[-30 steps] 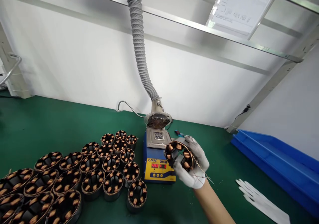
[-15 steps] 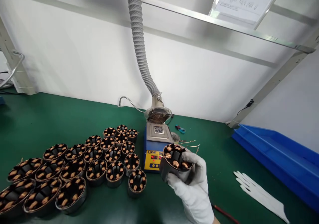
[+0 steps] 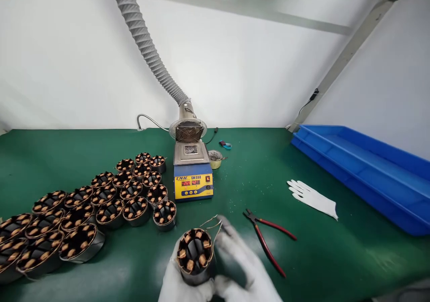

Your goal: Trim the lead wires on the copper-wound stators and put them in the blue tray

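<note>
wound stator [image 3: 195, 250] at near centre over the green table [image 3: 262, 159], grasped by left hand [image 3: 176, 277], right hand [image 3: 247, 266] blurred by its thin leads [image 3: 215, 225], can't tell if pinching; probably hefty, stiff, leads fragile, best held round outer wall [image 3: 199, 278], off coils [image 3: 190, 265].

We see both hands [image 3: 250, 267] in white, copper-toned coils [image 3: 190, 265] against black inside the held stator [image 3: 195, 250], and the same pairing across the grouped stators [image 3: 110, 211]. The tabletop [image 3: 255, 172] is green, the tray [image 3: 352, 174] blue, the pliers [image 3: 276, 227] red-handled. We find red digits [image 3: 186, 183] on the blue machine's [image 3: 193, 169] yellow front [image 3: 181, 194], and the ribbed hose [image 3: 144, 44] shows grey.
</note>
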A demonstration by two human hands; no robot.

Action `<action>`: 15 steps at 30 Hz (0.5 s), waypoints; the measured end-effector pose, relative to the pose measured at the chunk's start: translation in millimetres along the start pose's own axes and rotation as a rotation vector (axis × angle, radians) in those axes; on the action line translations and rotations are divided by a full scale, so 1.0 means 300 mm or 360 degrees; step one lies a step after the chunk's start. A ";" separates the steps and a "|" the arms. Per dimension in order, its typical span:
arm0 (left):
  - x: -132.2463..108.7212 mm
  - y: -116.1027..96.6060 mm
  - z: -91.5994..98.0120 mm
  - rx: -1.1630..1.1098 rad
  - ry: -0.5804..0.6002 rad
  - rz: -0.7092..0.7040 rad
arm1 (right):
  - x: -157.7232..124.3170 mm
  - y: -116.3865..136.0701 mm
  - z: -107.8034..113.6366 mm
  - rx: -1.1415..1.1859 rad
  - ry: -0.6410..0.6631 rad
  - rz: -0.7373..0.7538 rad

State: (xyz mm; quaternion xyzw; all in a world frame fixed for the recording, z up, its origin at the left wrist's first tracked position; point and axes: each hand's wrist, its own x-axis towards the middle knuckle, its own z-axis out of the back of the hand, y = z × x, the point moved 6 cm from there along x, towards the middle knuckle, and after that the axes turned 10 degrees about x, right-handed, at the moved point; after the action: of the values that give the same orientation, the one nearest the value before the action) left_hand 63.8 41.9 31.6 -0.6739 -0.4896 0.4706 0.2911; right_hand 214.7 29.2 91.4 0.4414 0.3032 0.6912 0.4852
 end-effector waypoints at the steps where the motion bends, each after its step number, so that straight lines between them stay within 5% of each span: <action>1: -0.006 0.011 0.005 -0.0050 -0.0049 0.0050 | -0.005 -0.039 0.061 -0.0187 -0.0134 0.0029; 4: -0.015 0.052 0.020 -0.0283 -0.0196 0.0232 | -0.023 -0.204 0.221 -0.1085 -0.0564 -0.0303; 7: -0.017 0.081 0.012 -0.0364 -0.0211 0.0334 | -0.022 -0.314 0.251 -0.1645 -0.0444 -0.0519; 12: -0.053 0.099 -0.038 -0.0410 -0.0060 0.0432 | -0.033 -0.339 0.239 -0.1346 -0.0288 -0.0779; 15: -0.094 0.086 -0.065 -0.0338 0.0040 0.0420 | -0.046 -0.276 0.200 -0.1068 -0.0211 -0.0667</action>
State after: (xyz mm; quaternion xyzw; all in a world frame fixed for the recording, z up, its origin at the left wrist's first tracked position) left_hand 89.4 7.7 27.1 -0.7651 -0.4403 0.4419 0.1600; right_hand 304.4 44.3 42.4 0.2305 0.1122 0.6080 0.7515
